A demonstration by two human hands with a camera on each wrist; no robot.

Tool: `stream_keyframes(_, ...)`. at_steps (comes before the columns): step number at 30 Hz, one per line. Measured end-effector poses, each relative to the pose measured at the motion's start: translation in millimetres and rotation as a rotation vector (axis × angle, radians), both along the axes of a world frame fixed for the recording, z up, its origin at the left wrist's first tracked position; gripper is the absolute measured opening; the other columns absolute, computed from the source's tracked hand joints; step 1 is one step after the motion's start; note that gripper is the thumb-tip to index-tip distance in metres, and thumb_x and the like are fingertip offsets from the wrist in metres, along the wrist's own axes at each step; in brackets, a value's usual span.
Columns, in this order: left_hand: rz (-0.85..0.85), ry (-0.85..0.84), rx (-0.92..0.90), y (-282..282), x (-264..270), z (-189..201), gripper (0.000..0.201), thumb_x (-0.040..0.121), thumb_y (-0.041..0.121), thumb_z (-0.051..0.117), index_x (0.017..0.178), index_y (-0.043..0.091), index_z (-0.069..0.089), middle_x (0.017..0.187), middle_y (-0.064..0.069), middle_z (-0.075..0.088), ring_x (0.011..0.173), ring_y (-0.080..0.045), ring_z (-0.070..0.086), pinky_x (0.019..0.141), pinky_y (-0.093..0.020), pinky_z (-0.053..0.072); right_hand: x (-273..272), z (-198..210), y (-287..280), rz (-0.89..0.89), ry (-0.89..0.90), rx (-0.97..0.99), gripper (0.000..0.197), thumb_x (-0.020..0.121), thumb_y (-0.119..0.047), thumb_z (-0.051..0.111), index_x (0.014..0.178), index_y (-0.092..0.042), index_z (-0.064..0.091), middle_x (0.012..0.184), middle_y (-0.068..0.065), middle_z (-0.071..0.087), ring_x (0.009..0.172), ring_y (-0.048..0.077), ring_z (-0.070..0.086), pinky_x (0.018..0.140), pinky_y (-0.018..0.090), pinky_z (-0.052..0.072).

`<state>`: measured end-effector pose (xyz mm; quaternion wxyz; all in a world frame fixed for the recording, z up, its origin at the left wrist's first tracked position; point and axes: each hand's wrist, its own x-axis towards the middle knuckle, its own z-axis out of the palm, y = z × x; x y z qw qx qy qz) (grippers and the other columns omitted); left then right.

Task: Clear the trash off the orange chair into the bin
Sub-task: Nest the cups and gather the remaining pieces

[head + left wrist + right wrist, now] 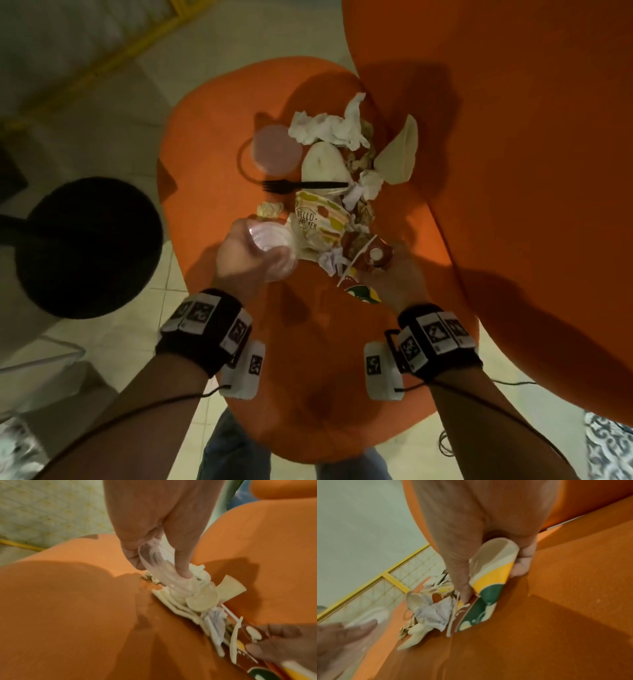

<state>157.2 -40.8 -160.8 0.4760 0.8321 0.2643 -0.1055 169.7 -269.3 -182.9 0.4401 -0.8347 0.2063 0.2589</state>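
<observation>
Trash is piled on the orange chair (219, 144) seat. My left hand (248, 255) grips a clear plastic cup (275, 245) at the pile's near left edge; in the left wrist view its thumb and fingers (181, 566) wrap the clear plastic cup (150, 555). My right hand (394, 274) holds a crushed paper cup (363, 295) printed green and yellow at the near right; the right wrist view shows the paper cup (494, 563) pinched between thumb and fingers. The round black bin (85, 246) stands on the floor left of the chair.
On the seat lie crumpled white napkins (325, 132), a clear round lid (275, 149), a black plastic fork (301, 185), a printed wrapper (318, 219), flatbread pieces (400, 154) and a small sauce cup (376, 255). The chair's tall back (513, 137) rises on the right.
</observation>
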Motion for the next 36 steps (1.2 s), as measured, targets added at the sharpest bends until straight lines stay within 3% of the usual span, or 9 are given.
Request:
stream_keyframes(3, 0.032, -0.088, -0.175, -6, 19, 14, 0.046, 0.072, 0.019, 0.079, 0.105, 0.019, 0.048, 0.089, 0.012, 0.060, 0.079, -0.004, 0.059, 0.060, -0.011, 0.049, 3, 7, 3, -0.048, -0.039, 0.127, 0.072, 0.069, -0.009, 0.080, 0.131, -0.016, 0.045, 0.113, -0.002, 0.060, 0.104, 0.016, 0.058, 0.091, 0.035, 0.049)
stream_keyframes(6, -0.138, -0.092, -0.044, -28, 50, 9, 0.050, 0.070, 0.024, 0.081, 0.107, 0.012, 0.050, 0.095, 0.010, 0.054, 0.084, 0.003, 0.051, 0.065, -0.002, 0.039, 11, 4, 15, -0.017, -0.056, 0.148, 0.074, 0.068, -0.013, 0.082, 0.132, -0.019, 0.047, 0.117, -0.002, 0.062, 0.106, 0.015, 0.061, 0.086, 0.030, 0.052)
stream_keyframes(8, -0.280, -0.001, 0.080, -40, 67, -3, 0.060, 0.068, 0.032, 0.080, 0.112, 0.006, 0.049, 0.108, -0.004, 0.053, 0.098, -0.009, 0.051, 0.076, -0.010, 0.036, 15, 0, 25, -0.033, -0.018, 0.112, 0.077, 0.068, -0.017, 0.082, 0.136, -0.019, 0.044, 0.122, -0.001, 0.059, 0.110, 0.018, 0.058, 0.088, 0.033, 0.050)
stream_keyframes(11, -0.341, 0.160, 0.158, -43, 78, -17, 0.084, 0.061, 0.044, 0.079, 0.126, 0.010, 0.040, 0.124, -0.015, 0.049, 0.113, -0.033, 0.050, 0.091, -0.043, 0.047, 15, -6, 33, 0.046, 0.045, -0.107, 0.085, 0.064, -0.036, 0.083, 0.137, -0.021, 0.042, 0.135, 0.004, 0.048, 0.118, 0.026, 0.052, 0.096, 0.040, 0.047)
stream_keyframes(15, -0.407, 0.242, 0.370, -34, 71, -20, 0.100, 0.060, 0.052, 0.078, 0.139, 0.016, 0.028, 0.141, -0.015, 0.036, 0.131, -0.036, 0.034, 0.106, -0.050, 0.033, 8, -5, 39, 0.119, -0.008, -0.186, 0.074, 0.065, -0.034, 0.083, 0.129, -0.021, 0.050, 0.128, 0.005, 0.052, 0.113, 0.026, 0.054, 0.084, 0.030, 0.042)
stream_keyframes(22, -0.461, 0.189, 0.216, -14, 54, -26, 0.088, 0.060, 0.046, 0.079, 0.131, 0.013, 0.039, 0.133, -0.013, 0.049, 0.122, -0.033, 0.046, 0.100, -0.049, 0.041, 0, -2, 46, 0.054, -0.047, -0.120, 0.072, 0.060, -0.031, 0.086, 0.124, -0.026, 0.055, 0.114, -0.001, 0.066, 0.102, 0.022, 0.063, 0.086, 0.043, 0.054)
stream_keyframes(26, -0.404, 0.213, 0.075, -11, 51, -26, 0.100, 0.040, 0.061, 0.074, 0.126, 0.019, 0.046, 0.127, -0.007, 0.055, 0.116, -0.027, 0.053, 0.095, -0.047, 0.048, 5, 1, 50, 0.132, 0.051, -0.162, 0.056, 0.068, -0.028, 0.082, 0.119, -0.020, 0.058, 0.112, 0.000, 0.064, 0.102, 0.021, 0.061, 0.090, 0.037, 0.051)
stream_keyframes(30, -0.383, 0.171, 0.003, -8, 50, -27, 0.073, 0.061, 0.035, 0.084, 0.122, 0.017, 0.050, 0.118, -0.002, 0.061, 0.106, -0.020, 0.059, 0.088, -0.039, 0.051, 10, 1, 58, 0.148, 0.106, -0.170, 0.051, 0.068, -0.030, 0.081, 0.113, -0.018, 0.060, 0.106, 0.002, 0.066, 0.096, 0.022, 0.062, 0.088, 0.039, 0.053)
stream_keyframes(36, -0.291, 0.119, -0.207, 0, 37, -21, 0.051, 0.069, 0.013, 0.080, 0.110, 0.023, 0.050, 0.098, 0.013, 0.062, 0.093, -0.005, 0.062, 0.078, -0.020, 0.046, 10, 0, 53, 0.111, 0.072, -0.142, 0.060, 0.065, -0.025, 0.084, 0.118, -0.017, 0.057, 0.106, 0.000, 0.062, 0.092, 0.016, 0.055, 0.077, 0.025, 0.042)
